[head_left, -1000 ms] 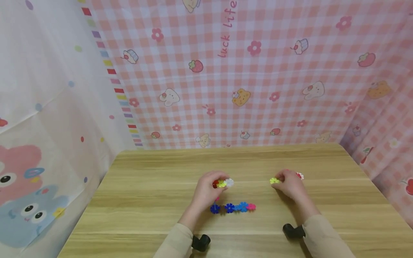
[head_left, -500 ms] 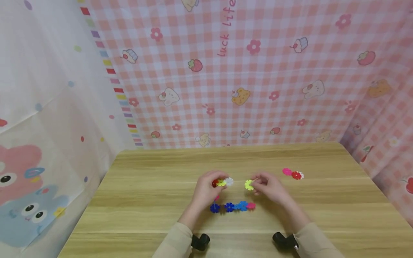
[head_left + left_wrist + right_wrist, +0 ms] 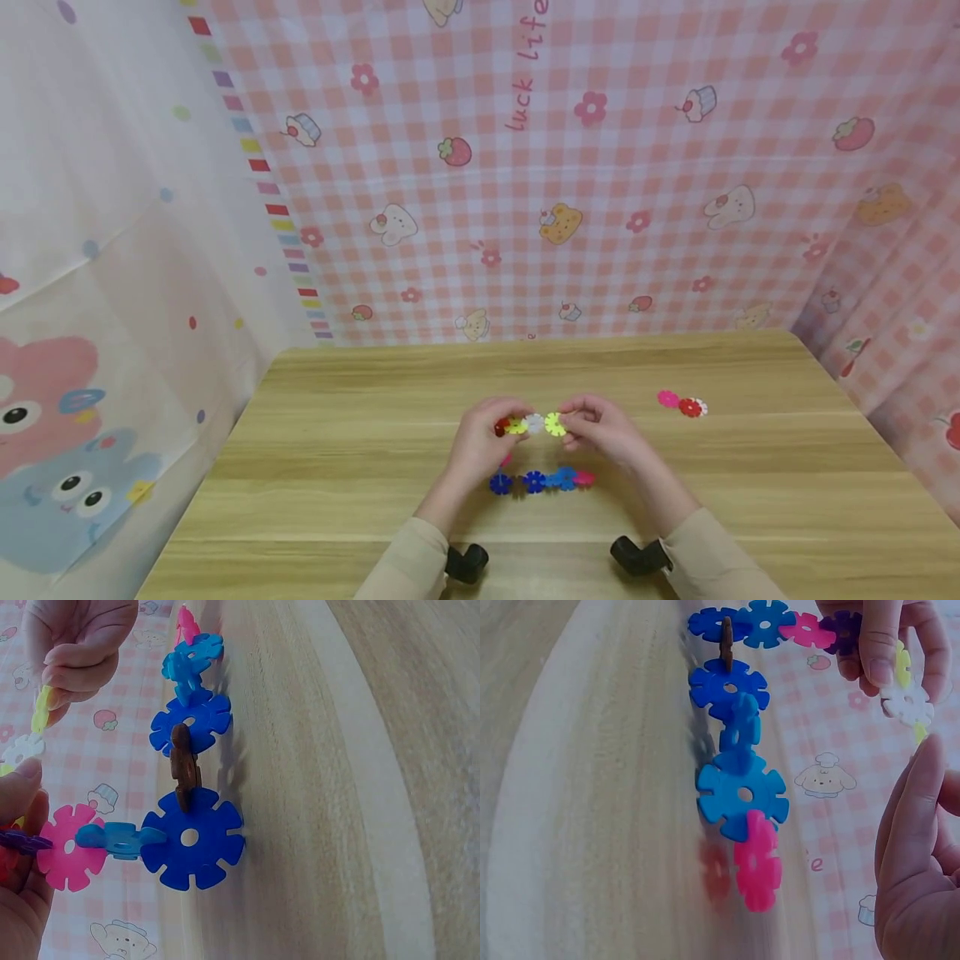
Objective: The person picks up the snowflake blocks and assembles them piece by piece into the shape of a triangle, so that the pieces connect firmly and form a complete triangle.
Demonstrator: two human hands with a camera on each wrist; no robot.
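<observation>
"How do we find the arms?"

"We see both forearms, in beige sleeves [image 3: 408,560], coming in from the near side of the table [image 3: 337,433] and slanting inward. A black fitting [image 3: 467,564] sits at the left wrist. The left hand [image 3: 482,433] and the right hand [image 3: 609,433] face each other over the middle, raised and just apart."

"And what has the left hand got hold of?"

"Its thumb and fingers are bent close round the upper part of a chain of flower-shaped discs [image 3: 535,487], by a red disc [image 3: 500,427] and a second yellow disc [image 3: 514,427]. A white disc [image 3: 533,423] sticks out toward the other hand."

"The right one?"

"Thumb and fingertips are drawn nearly together, pinching a yellow disc [image 3: 555,424] by its edge. It sits right beside the white one; we can't tell whether the two are joined."

"Where does the rest of the chain go?"

"It drops from the left hand, turns at a dark blue disc [image 3: 202,859], and runs rightward, nearer us than the hands, to a pink disc [image 3: 757,870] at its end."

"Anything else?"

"Beyond the right hand, we find a loose group of pink, red and white discs [image 3: 690,407]."
</observation>
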